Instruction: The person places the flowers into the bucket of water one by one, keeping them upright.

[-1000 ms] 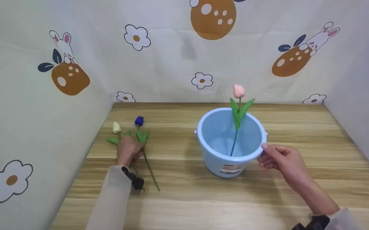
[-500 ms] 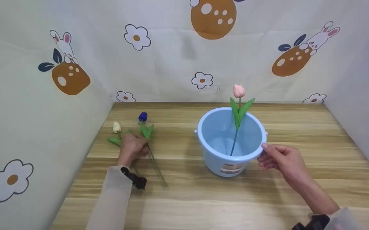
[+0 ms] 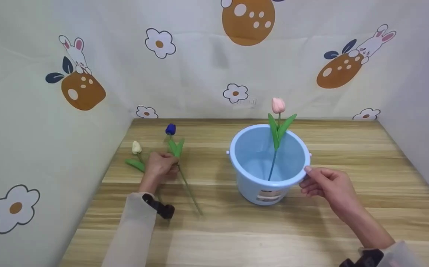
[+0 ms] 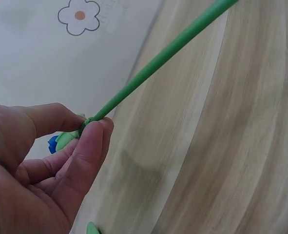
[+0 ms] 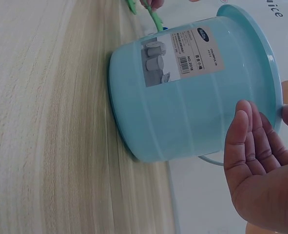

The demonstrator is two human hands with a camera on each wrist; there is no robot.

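Observation:
My left hand pinches an artificial blue tulip just below its leaves, between thumb and fingertips. In the left wrist view its green stem runs up and away from the fingers. Left of that hand lies a cream-white tulip, its stem partly hidden under the hand and wrist. My right hand holds the rim of a light blue bucket, thumb on the rim and fingers along the outer wall. Inside the bucket a pink tulip leans against the far side, its bloom above the rim.
The bucket stands upright on a wood-grain table, right of the middle, with a printed label on its wall. Cloth walls with flowers, rabbits and orange fruit close off the back and sides.
My left hand has moved right and slightly away from me, taking the blue tulip with it. The white tulip, the bucket, the pink tulip and my right hand have kept their places.

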